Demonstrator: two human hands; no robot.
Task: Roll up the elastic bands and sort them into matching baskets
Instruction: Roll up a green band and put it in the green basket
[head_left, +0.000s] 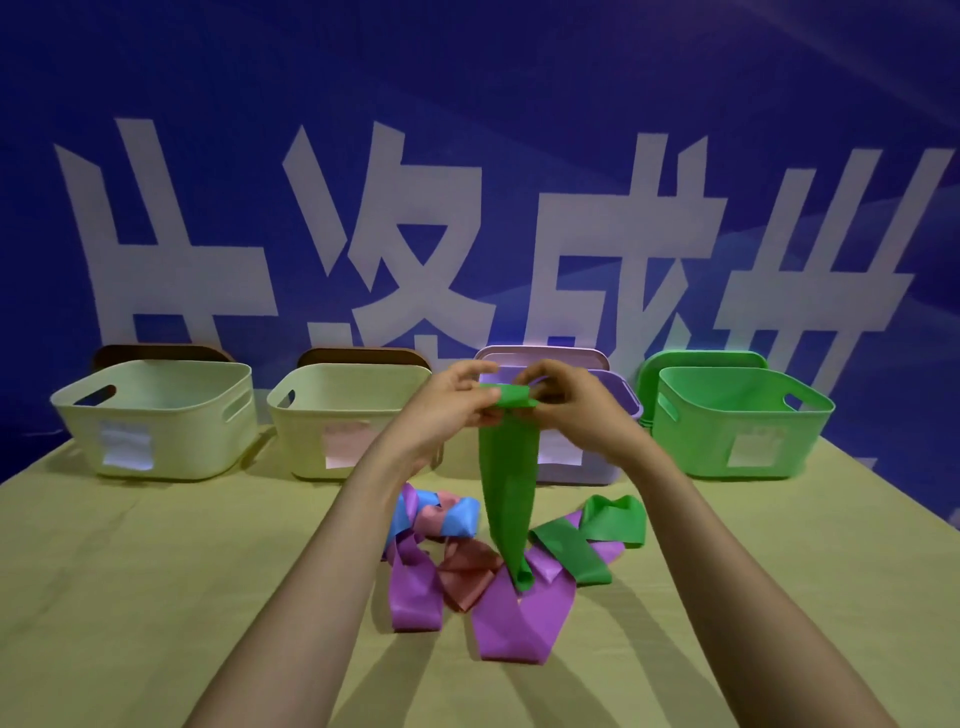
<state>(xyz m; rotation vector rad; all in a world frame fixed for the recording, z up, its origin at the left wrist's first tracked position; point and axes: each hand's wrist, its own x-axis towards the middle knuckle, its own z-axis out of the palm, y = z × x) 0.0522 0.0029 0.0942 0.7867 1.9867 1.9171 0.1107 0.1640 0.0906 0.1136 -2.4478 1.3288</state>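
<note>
Above the worktop (156, 571), my left grip (457, 402) and right grip (571, 410) pinch the green band (506, 483) at its roll; its tail, hanging to 6 o'clock, may snag the purple band (511, 623).

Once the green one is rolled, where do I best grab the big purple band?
Pinch the big purple band at its flat near end, coming from the near side: that end lies bare and square to you, while farther back the loose green band lies across it.
</note>
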